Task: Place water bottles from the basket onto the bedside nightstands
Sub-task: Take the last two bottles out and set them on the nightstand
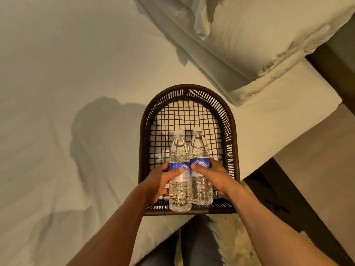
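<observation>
Woven dark wicker basket (189,96) on white bed sheet (76,73), pillow (240,45) at 1 o'clock. I see two water bottles held over it, touching: left hand (162,181) wraps left bottle (179,156), right hand (213,177) wraps right bottle (199,150).

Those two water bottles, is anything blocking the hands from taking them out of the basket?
Nothing visible. The left hand and right hand each already wrap a water bottle, and the basket is open on top.
</observation>
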